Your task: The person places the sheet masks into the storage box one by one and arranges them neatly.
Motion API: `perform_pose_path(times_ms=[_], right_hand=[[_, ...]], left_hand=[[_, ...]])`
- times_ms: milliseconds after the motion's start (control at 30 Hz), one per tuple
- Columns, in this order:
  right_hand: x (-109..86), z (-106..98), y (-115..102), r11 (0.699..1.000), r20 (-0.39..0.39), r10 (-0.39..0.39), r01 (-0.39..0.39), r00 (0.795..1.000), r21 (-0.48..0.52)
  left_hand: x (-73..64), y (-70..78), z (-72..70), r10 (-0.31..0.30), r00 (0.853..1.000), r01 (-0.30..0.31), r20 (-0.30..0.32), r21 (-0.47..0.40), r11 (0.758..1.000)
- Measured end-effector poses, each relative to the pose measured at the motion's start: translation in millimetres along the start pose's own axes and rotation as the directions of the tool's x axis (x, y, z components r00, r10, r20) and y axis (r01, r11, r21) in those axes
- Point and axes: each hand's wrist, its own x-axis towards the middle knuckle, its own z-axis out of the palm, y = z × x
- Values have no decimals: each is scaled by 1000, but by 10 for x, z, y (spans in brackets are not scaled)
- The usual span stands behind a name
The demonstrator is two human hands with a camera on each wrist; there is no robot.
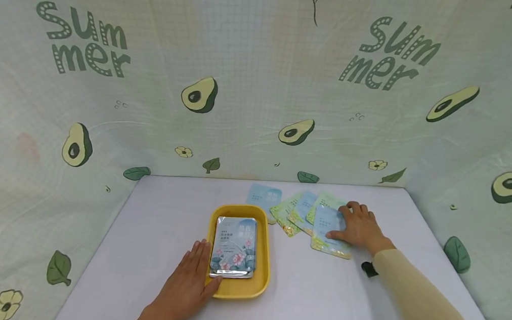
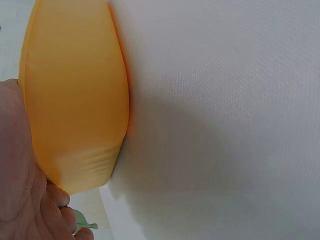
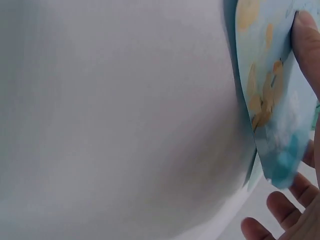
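Observation:
My left hand (image 1: 188, 278) rests along the left side of a yellow tray (image 1: 265, 262), fingers straight and thumb over the rim. In the left wrist view the palm lies against the tray's yellow wall (image 2: 80, 95). Inside the tray lies a small pile of silvery-blue face mask packets (image 1: 234, 244) with pink flowers printed on the top one. Over on the right, my right hand (image 1: 360, 227) grips a light blue face mask packet (image 1: 327, 222). Its thumb presses the face of this packet (image 3: 275, 95), and the other fingers are at the far edge.
Beside the held packet, green packets (image 1: 285, 213) and a blue packet (image 1: 304, 205) overlap in a fan. Another blue packet (image 1: 264, 195) lies behind the tray. A small black object (image 1: 369, 269) sits near the right forearm. A printed cloth (image 1: 248, 144) hangs behind the white table (image 1: 164, 218).

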Motion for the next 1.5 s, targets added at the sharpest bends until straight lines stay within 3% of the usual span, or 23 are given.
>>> perform_pose_path(times_ms=[400, 567, 733, 933, 1067, 1233, 1500], right_hand=[[-130, -4, -132, 999, -167, -11, 6, 986, -32], [-186, -9, -235, 999, -285, -10, 0, 959, -35], [-224, 28, -306, 1000, -354, 0, -7, 935, -17], [-279, 46, -378, 997, -431, -34, 60, 902, 48], [-305, 42, -403, 986, -441, -67, 128, 895, 110], [-318, 2, -428, 968, -424, -84, 175, 902, 180], [-292, -81, -440, 948, -417, 7, 126, 909, 292]], left_hand=[[-6, 1, 4, -7, 1000, 7, 6, 0, 1000], [-9, 5, -1, -17, 1000, 17, 19, -5, 1000], [-9, 8, -7, -18, 1000, 18, 20, -4, 1000], [-6, 3, -2, -8, 1000, 8, 11, 11, 1000], [-5, -3, 4, -4, 1000, 4, 9, 19, 1000], [-2, -6, 5, -7, 1000, 7, 15, 16, 1000], [-4, 7, -7, -4, 1000, 4, 10, 13, 1000]])
